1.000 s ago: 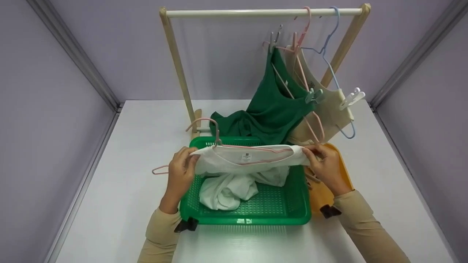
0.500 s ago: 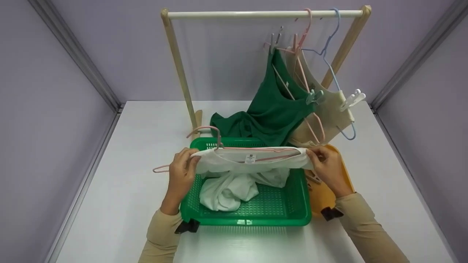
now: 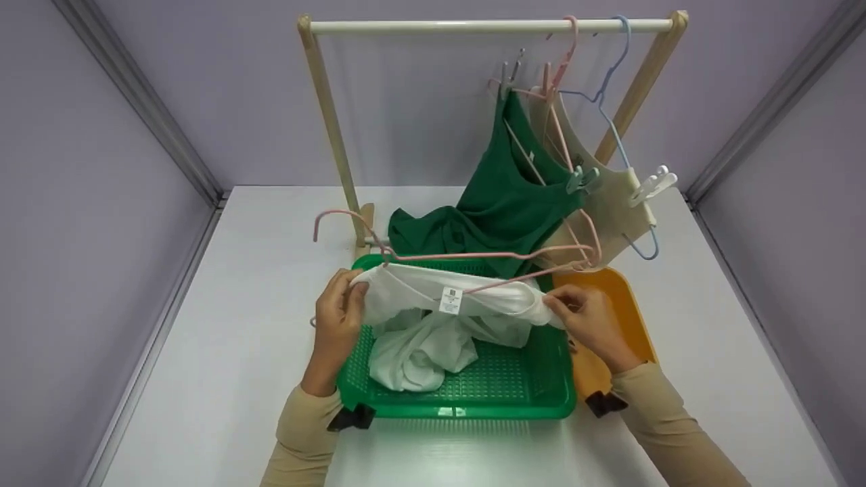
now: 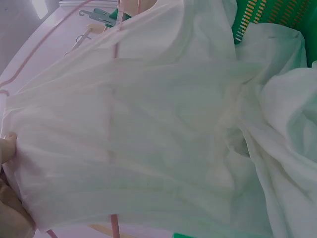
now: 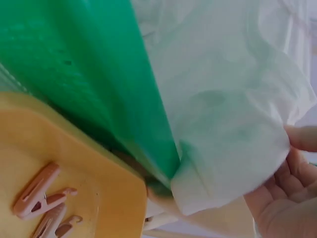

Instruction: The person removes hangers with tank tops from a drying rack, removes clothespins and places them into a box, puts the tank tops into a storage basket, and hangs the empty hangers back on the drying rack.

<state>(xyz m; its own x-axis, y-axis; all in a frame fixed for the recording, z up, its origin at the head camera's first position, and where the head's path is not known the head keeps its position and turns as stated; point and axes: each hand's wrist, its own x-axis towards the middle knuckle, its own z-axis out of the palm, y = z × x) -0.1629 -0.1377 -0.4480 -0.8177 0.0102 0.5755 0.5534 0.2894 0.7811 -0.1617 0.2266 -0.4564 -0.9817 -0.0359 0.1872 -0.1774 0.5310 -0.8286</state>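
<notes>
In the head view my left hand [image 3: 340,314] pinches the left shoulder of a white garment [image 3: 399,294], and my right hand [image 3: 588,321] pinches its other shoulder. A pink hanger [image 3: 460,256] sits tilted at the neck opening. Its hook points up and left, and its right arm lies outside, above the fabric. The left arm passes under the cloth, with a bit of its end showing beside my left wrist. A white label [image 3: 450,299] hangs at the neckline. Below, the rest of the fabric lies bunched in a green basket [image 3: 473,410]. Both wrist views show the thin cloth stretched from the fingers.
Behind stands a rack with a white rail [image 3: 440,27]. On it hang a green top [image 3: 507,182] and a beige top [image 3: 616,196], with clothespins [image 3: 653,186] on their hangers. An orange bin [image 3: 626,304] stands right of the basket, holding pink clothespins [image 5: 39,191].
The hanger's right arm has come out of the neck opening and risen above the garment. Its hook has swung left and up. My right hand has shifted left and slightly down.
</notes>
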